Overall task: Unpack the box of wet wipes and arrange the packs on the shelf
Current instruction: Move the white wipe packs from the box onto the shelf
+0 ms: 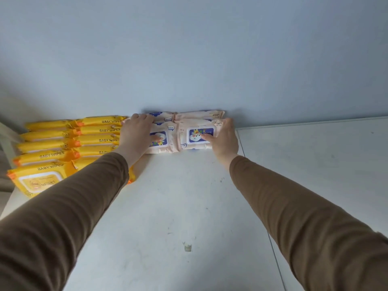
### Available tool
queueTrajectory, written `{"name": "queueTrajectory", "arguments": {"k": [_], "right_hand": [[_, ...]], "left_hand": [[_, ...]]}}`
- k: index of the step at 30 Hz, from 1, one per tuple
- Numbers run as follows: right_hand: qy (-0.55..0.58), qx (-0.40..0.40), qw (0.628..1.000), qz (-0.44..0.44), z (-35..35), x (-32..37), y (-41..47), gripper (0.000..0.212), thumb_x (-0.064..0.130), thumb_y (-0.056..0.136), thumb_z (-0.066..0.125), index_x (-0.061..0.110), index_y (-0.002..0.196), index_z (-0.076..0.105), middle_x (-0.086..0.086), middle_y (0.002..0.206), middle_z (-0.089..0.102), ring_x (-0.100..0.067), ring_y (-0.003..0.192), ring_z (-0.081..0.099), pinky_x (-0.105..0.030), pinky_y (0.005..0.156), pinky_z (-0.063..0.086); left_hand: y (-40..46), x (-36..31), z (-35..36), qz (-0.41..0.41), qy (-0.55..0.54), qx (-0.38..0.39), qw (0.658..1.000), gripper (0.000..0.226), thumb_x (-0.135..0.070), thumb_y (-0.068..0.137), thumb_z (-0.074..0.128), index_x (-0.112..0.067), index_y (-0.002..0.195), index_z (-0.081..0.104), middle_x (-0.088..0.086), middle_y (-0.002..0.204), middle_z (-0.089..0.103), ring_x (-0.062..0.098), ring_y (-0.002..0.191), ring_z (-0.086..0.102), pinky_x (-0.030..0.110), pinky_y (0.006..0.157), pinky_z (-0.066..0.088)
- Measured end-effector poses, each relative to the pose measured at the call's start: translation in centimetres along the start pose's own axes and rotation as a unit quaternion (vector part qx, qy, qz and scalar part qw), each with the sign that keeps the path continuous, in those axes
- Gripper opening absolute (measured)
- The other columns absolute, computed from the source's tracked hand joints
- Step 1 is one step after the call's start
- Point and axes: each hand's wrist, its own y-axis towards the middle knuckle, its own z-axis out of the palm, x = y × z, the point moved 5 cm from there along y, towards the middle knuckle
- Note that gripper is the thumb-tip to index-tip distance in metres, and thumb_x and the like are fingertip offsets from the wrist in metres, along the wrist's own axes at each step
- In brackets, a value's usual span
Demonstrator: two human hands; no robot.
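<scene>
Against the blue wall: shelf point(189, 206), white and scuffed, is the biggest thing I see; a second white panel point(315, 164) butts up on its right.

Wall point(189, 49): plain pale blue; it serves as the backstop that every pack is pushed against.

Sleeves: my two brown sleeves reach far forward, so I judge the packs sit deep on the shelf.

Yellow packs point(69, 143): marked BABY WIPES, lying in two overlapping columns at the left, each one partly covering the one behind. I read that as a way to fit many into a shallow space. The left sleeve hides the near end of the right column.

Peach packs point(180, 131): four by my count, two side by side in front and two behind them against the wall, just right of the yellow ones and touching them or nearly so.

Left hand point(136, 133): fingers curled over the far left edge of the front left peach pack, thumb on its lid, clamped on it.

Right hand point(224, 139): fingers wrapped round the right end of the front right peach pack, thumb pressing its blue lid.

Why held so: squeezing inward from both ends, I judge, to close the gap and square the row.

Box: not in view.
</scene>
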Motion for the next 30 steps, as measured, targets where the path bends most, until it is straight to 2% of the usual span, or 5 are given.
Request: {"name": "queueTrajectory", "arguments": {"k": [4,9,11,15,30], "right_hand": [[-0.022,0.007,1.000,0.013,-0.4,0.2,-0.5,0.070,0.038,0.070,0.086,0.015,0.117,0.040,-0.005,0.119,0.057,-0.027,0.105,0.059,-0.037,0.081,0.050],[-0.115,0.060,0.992,0.000,-2.8,-0.1,-2.6,0.091,0.032,0.079,0.078,0.005,0.149,0.026,-0.019,0.142,0.042,-0.039,0.128,0.041,-0.043,0.106,0.036],[-0.135,0.062,0.989,-0.012,-4.8,-1.0,-3.7,0.086,0.033,0.082,0.074,0.006,0.149,0.027,-0.019,0.143,0.041,-0.038,0.130,0.039,-0.043,0.104,0.037],[-0.159,0.054,0.985,-0.029,-9.7,-3.9,-6.2,0.070,0.031,0.084,0.068,0.014,0.144,0.036,-0.010,0.137,0.047,-0.031,0.126,0.043,-0.043,0.098,0.043],[-0.277,0.027,0.959,-0.060,-42.5,-25.1,-25.0,0.045,0.030,0.093,0.057,0.021,0.136,0.048,-0.001,0.134,0.054,-0.024,0.121,0.046,-0.040,0.097,0.041]], "left_hand": [[-0.7,-0.6,-0.5,-0.010,-0.013,-0.005,1.000,0.055,-0.047,0.081,0.074,-0.014,0.120,0.054,0.007,0.113,0.062,0.029,0.107,0.054,0.041,0.083,0.049],[-2.3,-3.1,-1.8,0.025,0.002,-0.048,0.999,0.058,-0.016,0.071,0.079,-0.011,0.119,0.049,0.011,0.111,0.052,0.032,0.102,0.048,0.042,0.082,0.048],[-3.2,-5.2,-2.2,0.047,-0.014,-0.067,0.997,0.057,-0.005,0.069,0.072,-0.011,0.121,0.050,0.011,0.114,0.052,0.033,0.104,0.047,0.042,0.082,0.047],[-5.2,-11.2,-2.3,0.089,-0.056,-0.069,0.992,0.048,-0.011,0.075,0.069,-0.010,0.120,0.053,0.009,0.115,0.054,0.033,0.107,0.047,0.043,0.086,0.046],[-23.3,-50.3,-3.2,0.256,-0.182,0.046,0.948,0.038,-0.033,0.092,0.061,-0.020,0.128,0.057,-0.002,0.121,0.058,0.023,0.114,0.048,0.037,0.085,0.047]]}}
